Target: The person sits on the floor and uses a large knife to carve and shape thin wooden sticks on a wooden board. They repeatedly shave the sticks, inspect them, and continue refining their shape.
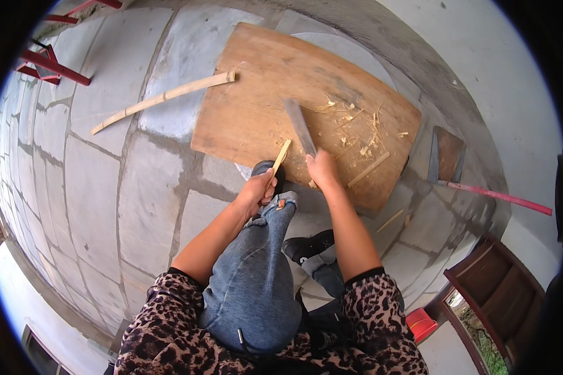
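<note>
A short bamboo strip (281,156) slants up from the left hand (260,189), its pale far end over the near edge of a wooden board (263,59); whether it touches the wood is hard to tell. The fingers close round its lower end, probably to steady it while keeping clear of the blade. The right hand (322,167), apart from the left, grips a broad knife (301,128) by its handle end, blade pointing away from the person, likely for control and safety. Pale shavings (365,151) lie scattered over the board's right half, which presumably shields the paving and catches scraps; a bamboo stick (368,170) rests among them. A long split bamboo length (169,95) overhangs the left edge, perhaps kept there within reach. Stone paving (94,194) surrounds everything.
</note>
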The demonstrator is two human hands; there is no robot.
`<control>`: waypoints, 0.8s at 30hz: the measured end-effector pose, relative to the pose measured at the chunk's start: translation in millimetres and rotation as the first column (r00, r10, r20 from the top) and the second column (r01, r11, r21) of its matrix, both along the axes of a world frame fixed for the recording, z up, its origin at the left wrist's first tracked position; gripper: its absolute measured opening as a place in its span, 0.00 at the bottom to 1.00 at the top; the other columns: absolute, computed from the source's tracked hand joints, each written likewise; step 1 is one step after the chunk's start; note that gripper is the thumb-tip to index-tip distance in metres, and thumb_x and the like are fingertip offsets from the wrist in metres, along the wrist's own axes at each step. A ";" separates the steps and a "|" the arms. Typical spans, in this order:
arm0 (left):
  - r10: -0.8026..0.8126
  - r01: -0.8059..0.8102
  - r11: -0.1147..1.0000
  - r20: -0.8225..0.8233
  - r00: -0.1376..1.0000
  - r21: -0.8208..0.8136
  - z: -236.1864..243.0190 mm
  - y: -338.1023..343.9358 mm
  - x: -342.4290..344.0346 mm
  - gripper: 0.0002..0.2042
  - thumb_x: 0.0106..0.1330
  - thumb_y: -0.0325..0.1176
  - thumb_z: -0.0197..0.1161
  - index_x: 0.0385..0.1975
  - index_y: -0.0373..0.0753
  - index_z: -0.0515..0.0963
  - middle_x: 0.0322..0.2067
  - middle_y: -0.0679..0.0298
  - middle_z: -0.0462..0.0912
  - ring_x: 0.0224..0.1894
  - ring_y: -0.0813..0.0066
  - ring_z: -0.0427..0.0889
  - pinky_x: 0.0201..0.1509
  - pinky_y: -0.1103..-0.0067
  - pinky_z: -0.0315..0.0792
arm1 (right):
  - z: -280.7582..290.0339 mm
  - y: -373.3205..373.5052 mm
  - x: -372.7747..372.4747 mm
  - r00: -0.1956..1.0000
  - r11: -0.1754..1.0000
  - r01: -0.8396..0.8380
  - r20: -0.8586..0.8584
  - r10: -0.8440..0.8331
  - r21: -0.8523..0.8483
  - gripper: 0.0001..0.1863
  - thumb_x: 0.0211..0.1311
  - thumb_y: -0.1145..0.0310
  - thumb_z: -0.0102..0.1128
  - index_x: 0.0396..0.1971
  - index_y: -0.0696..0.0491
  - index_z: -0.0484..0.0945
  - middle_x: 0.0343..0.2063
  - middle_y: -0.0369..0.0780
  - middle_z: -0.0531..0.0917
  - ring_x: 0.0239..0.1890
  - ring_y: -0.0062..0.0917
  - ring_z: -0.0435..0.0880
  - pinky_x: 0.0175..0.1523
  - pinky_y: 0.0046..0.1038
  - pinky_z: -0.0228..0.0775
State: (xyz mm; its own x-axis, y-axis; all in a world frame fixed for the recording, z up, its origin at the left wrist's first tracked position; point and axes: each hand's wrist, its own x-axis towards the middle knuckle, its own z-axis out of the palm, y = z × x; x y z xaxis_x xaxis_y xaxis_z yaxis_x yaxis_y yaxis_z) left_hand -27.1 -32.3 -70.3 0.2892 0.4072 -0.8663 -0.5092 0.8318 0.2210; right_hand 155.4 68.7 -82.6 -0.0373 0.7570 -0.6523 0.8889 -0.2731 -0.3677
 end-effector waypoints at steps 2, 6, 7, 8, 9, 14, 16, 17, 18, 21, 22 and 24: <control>0.088 -0.082 0.993 0.080 0.993 -0.083 -8.1 -7.4 -4.3 0.20 0.74 0.49 0.41 0.20 0.45 0.64 0.13 0.74 0.56 0.14 0.82 0.52 0.16 0.83 0.48 | 7.0 -16.5 7.0 0.984 0.985 0.149 -0.082 -0.156 -0.088 0.14 0.58 0.64 0.57 0.38 0.60 0.77 0.31 0.53 0.82 0.37 0.46 0.82 0.42 0.40 0.73; 0.161 -0.136 0.985 0.277 0.947 -0.110 -16.1 -7.3 -10.4 0.21 0.74 0.51 0.40 0.19 0.47 0.62 0.13 0.76 0.52 0.13 0.84 0.49 0.15 0.83 0.44 | -2.8 -43.8 28.1 0.985 0.981 0.125 -0.137 -0.104 0.150 0.15 0.58 0.66 0.57 0.40 0.62 0.77 0.26 0.52 0.83 0.31 0.40 0.85 0.38 0.37 0.74; 0.165 -0.136 0.985 0.320 0.933 -0.109 -15.6 -7.2 -13.8 0.21 0.74 0.51 0.39 0.20 0.47 0.62 0.13 0.76 0.51 0.13 0.84 0.49 0.15 0.84 0.44 | 0.0 -44.0 25.5 0.980 0.982 0.159 -0.139 -0.144 0.104 0.15 0.58 0.66 0.57 0.40 0.61 0.77 0.25 0.52 0.82 0.30 0.40 0.85 0.37 0.37 0.73; 0.163 -0.137 0.985 0.321 0.933 -0.104 -14.6 -7.6 -15.9 0.21 0.74 0.52 0.39 0.20 0.47 0.62 0.13 0.76 0.51 0.13 0.84 0.48 0.14 0.84 0.43 | 3.3 -43.8 23.8 0.973 0.979 0.194 -0.140 -0.184 0.058 0.15 0.58 0.67 0.57 0.40 0.61 0.77 0.25 0.51 0.82 0.29 0.40 0.85 0.37 0.37 0.73; 0.161 -0.136 0.986 0.326 0.932 -0.097 -11.7 -7.1 -14.4 0.20 0.74 0.52 0.39 0.21 0.47 0.62 0.13 0.76 0.51 0.13 0.85 0.48 0.14 0.84 0.43 | 9.6 -42.3 22.1 0.965 0.973 0.228 -0.136 -0.224 0.015 0.15 0.58 0.67 0.56 0.40 0.61 0.77 0.24 0.51 0.82 0.29 0.40 0.85 0.37 0.37 0.73; 0.153 -0.130 0.987 0.315 0.937 -0.093 1.4 -1.4 -9.4 0.17 0.73 0.49 0.43 0.24 0.46 0.64 0.13 0.77 0.52 0.13 0.86 0.47 0.13 0.85 0.42 | 6.9 -44.3 27.5 0.995 0.989 0.086 -0.055 -0.080 0.122 0.15 0.58 0.65 0.56 0.40 0.60 0.77 0.29 0.54 0.82 0.35 0.48 0.82 0.41 0.41 0.72; 0.164 -0.132 0.983 0.276 0.947 -0.129 5.6 3.2 -4.0 0.16 0.73 0.47 0.43 0.25 0.46 0.64 0.14 0.77 0.53 0.13 0.86 0.47 0.13 0.85 0.42 | 15.2 -44.7 22.3 0.998 0.984 -0.062 0.024 0.059 0.167 0.14 0.59 0.65 0.54 0.38 0.59 0.76 0.29 0.54 0.82 0.35 0.48 0.81 0.41 0.43 0.72; 0.167 -0.132 0.980 0.257 0.952 -0.147 7.6 5.8 -0.4 0.16 0.73 0.47 0.44 0.25 0.46 0.63 0.14 0.76 0.53 0.13 0.86 0.48 0.13 0.85 0.41 | 20.0 -46.2 20.7 0.989 0.969 -0.149 0.041 0.144 0.198 0.13 0.60 0.65 0.53 0.38 0.59 0.75 0.27 0.53 0.82 0.32 0.48 0.82 0.39 0.44 0.73; 0.170 -0.135 0.978 0.238 0.956 -0.157 9.8 7.1 0.1 0.15 0.73 0.47 0.44 0.26 0.46 0.63 0.14 0.76 0.54 0.13 0.86 0.48 0.13 0.85 0.41 | 30.8 -45.5 11.3 0.971 0.945 -0.239 0.056 0.232 0.224 0.12 0.61 0.65 0.52 0.37 0.59 0.74 0.25 0.52 0.82 0.30 0.47 0.83 0.37 0.45 0.74; 0.172 -0.134 0.976 0.224 0.959 -0.174 15.6 16.4 5.7 0.15 0.74 0.46 0.44 0.26 0.46 0.62 0.14 0.76 0.54 0.12 0.85 0.48 0.13 0.86 0.41 | 50.6 -41.3 -3.5 0.888 0.878 -0.452 0.174 0.425 0.157 0.09 0.58 0.70 0.49 0.37 0.58 0.71 0.24 0.51 0.82 0.30 0.45 0.83 0.34 0.44 0.75; 0.170 -0.133 0.976 0.221 0.960 -0.173 15.2 17.6 7.2 0.15 0.74 0.46 0.43 0.26 0.46 0.62 0.14 0.76 0.54 0.12 0.85 0.48 0.13 0.86 0.41 | 52.7 -40.9 -4.7 0.860 0.846 -0.504 0.188 0.474 0.173 0.09 0.57 0.71 0.49 0.37 0.58 0.71 0.24 0.51 0.82 0.29 0.45 0.84 0.34 0.43 0.76; 0.167 -0.130 0.976 0.218 0.962 -0.172 17.2 20.6 10.8 0.15 0.74 0.46 0.43 0.26 0.46 0.62 0.14 0.76 0.53 0.12 0.85 0.48 0.13 0.85 0.41 | 49.6 -31.9 -3.1 0.849 0.849 -0.511 0.230 0.475 0.134 0.09 0.57 0.73 0.47 0.37 0.58 0.70 0.23 0.50 0.82 0.29 0.43 0.84 0.33 0.41 0.76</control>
State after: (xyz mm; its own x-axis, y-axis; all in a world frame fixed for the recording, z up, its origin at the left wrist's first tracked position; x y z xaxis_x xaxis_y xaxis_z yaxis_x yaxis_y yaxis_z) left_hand -16.3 -11.7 -53.1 0.4346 0.3268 -0.8392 -0.6514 0.7575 -0.0424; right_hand 152.3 36.8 -33.0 -0.3325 0.7760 -0.5360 0.9431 0.2753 -0.1866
